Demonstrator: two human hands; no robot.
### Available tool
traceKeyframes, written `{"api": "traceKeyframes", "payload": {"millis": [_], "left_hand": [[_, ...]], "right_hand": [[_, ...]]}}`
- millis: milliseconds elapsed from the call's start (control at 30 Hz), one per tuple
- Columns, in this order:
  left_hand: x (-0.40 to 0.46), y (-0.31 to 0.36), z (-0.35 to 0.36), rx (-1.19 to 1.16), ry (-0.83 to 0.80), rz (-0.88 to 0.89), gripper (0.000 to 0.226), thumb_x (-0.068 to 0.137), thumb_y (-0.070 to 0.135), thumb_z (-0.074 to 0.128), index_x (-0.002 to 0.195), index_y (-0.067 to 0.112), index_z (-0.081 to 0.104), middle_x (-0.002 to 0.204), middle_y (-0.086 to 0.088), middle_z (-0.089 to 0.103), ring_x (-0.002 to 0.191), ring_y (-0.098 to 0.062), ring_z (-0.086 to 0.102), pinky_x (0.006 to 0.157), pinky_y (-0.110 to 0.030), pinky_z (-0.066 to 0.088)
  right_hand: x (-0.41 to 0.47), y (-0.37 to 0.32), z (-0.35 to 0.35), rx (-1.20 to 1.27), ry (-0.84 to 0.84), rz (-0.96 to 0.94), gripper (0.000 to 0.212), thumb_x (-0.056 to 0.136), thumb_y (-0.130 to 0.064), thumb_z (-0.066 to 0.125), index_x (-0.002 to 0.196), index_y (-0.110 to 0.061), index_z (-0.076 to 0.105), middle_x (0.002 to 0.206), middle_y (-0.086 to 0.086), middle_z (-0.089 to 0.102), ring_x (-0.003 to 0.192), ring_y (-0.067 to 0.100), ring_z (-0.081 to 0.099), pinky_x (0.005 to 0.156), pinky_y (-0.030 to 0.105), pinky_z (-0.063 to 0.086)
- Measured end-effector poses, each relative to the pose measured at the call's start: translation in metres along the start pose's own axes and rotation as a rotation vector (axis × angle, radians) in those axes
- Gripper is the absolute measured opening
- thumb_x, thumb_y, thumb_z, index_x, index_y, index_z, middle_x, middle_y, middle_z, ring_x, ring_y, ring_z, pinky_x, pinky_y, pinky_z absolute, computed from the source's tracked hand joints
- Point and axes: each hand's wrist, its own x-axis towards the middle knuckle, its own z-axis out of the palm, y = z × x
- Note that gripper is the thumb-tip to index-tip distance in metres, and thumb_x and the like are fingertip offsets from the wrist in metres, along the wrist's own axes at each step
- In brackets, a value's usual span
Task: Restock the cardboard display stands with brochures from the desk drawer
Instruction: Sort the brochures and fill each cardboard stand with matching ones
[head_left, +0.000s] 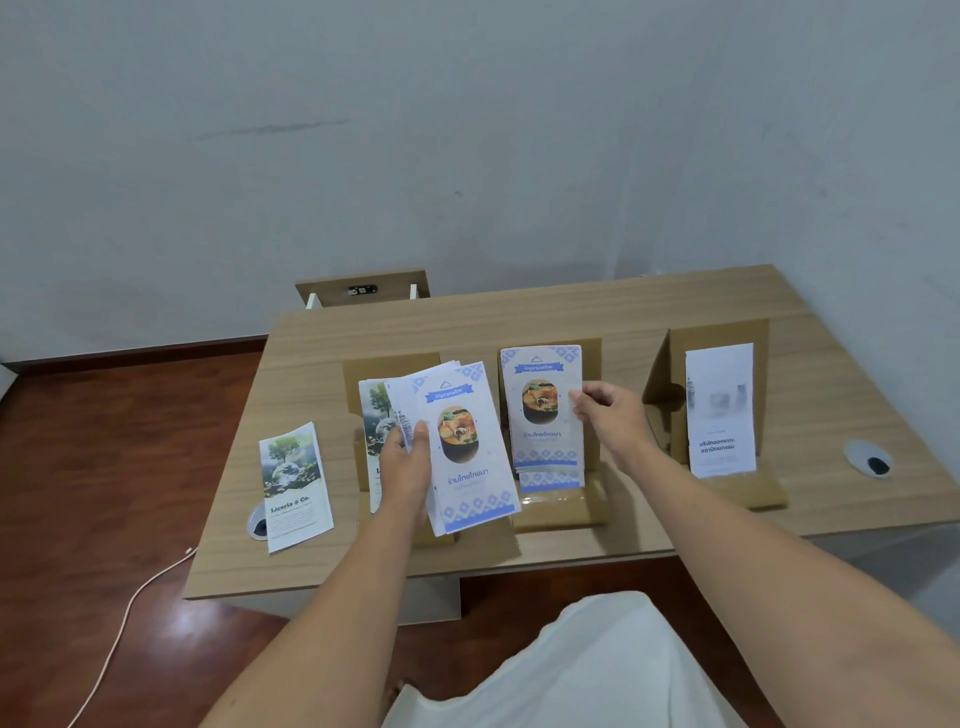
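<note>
Brochures (470, 457) with a food picture and blue patterns are held in a fanned bunch by the left hand (408, 467). The thumb is laid across the front of the bunch and the other fingers are curled round behind it, so the bunch is gripped at its left edge. The bunch is held up above the surface (623, 312), in front of the left cardboard stand (363, 374). A brochure with a tree picture (375, 415) is seen in that stand, partly hidden behind the bunch.

The right hand (608, 415) is stretched out to the middle cardboard stand (589, 509). More food brochures (543, 410) are stood up in that stand. Their right edge is touched by the fingers (584, 402) of the right hand. The fingers are bent a little, and the edge seems to be pinched between thumb and fingertips, but this cannot be told for sure.

A white brochure with dark writing (721, 410) is stood in the right cardboard stand (670, 384). One more tree brochure (296, 488) is laid flat on the surface, well to the left of the stands. Part of a round cable hole (258, 525) is covered by it. Another cable hole (868, 460) is seen near the right edge. A drawer (363, 288) is pulled open behind the surface. A white cable (130, 603) is laid on the red wood floor (104, 467).
</note>
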Motion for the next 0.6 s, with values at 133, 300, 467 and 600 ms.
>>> {"api": "traceKeyframes", "payload": {"millis": [133, 300, 467, 600], "left_hand": [[0.0, -0.007, -0.002, -0.018, -0.006, -0.013, 0.016, 0.108, 0.032, 0.052, 0.12, 0.023, 0.058, 0.11, 0.0, 0.072, 0.087, -0.015, 0.071, 0.064, -0.031, 0.057], [0.0, -0.015, -0.003, -0.034, -0.031, -0.021, 0.024, 0.107, 0.031, 0.054, 0.126, 0.017, 0.06, 0.114, -0.002, 0.074, 0.092, -0.02, 0.074, 0.071, -0.036, 0.06], [0.0, -0.019, -0.005, -0.012, -0.04, -0.032, 0.021, 0.107, 0.032, 0.053, 0.123, 0.019, 0.06, 0.116, -0.004, 0.074, 0.099, -0.025, 0.074, 0.081, -0.045, 0.061], [-0.001, -0.021, -0.007, -0.022, -0.047, -0.052, 0.022, 0.107, 0.032, 0.054, 0.124, 0.02, 0.061, 0.114, -0.003, 0.074, 0.097, -0.024, 0.074, 0.08, -0.044, 0.061]], "right_hand": [[-0.002, 0.005, -0.003, -0.024, 0.004, -0.002, 0.014, 0.1, -0.018, 0.063, 0.109, -0.011, 0.071, 0.1, 0.001, 0.075, 0.089, 0.01, 0.07, 0.071, 0.021, 0.054], [0.0, 0.02, 0.001, -0.052, 0.027, 0.03, 0.009, 0.099, -0.018, 0.064, 0.106, -0.016, 0.069, 0.097, -0.001, 0.074, 0.084, 0.005, 0.069, 0.063, 0.016, 0.052], [0.005, 0.028, 0.003, -0.073, 0.033, 0.045, 0.017, 0.1, -0.021, 0.063, 0.114, -0.013, 0.07, 0.099, -0.004, 0.074, 0.088, 0.006, 0.071, 0.063, 0.02, 0.054], [0.007, 0.028, 0.004, -0.106, 0.056, 0.027, 0.018, 0.1, -0.019, 0.063, 0.115, -0.012, 0.069, 0.1, -0.002, 0.073, 0.087, 0.005, 0.069, 0.065, 0.02, 0.053]]}}
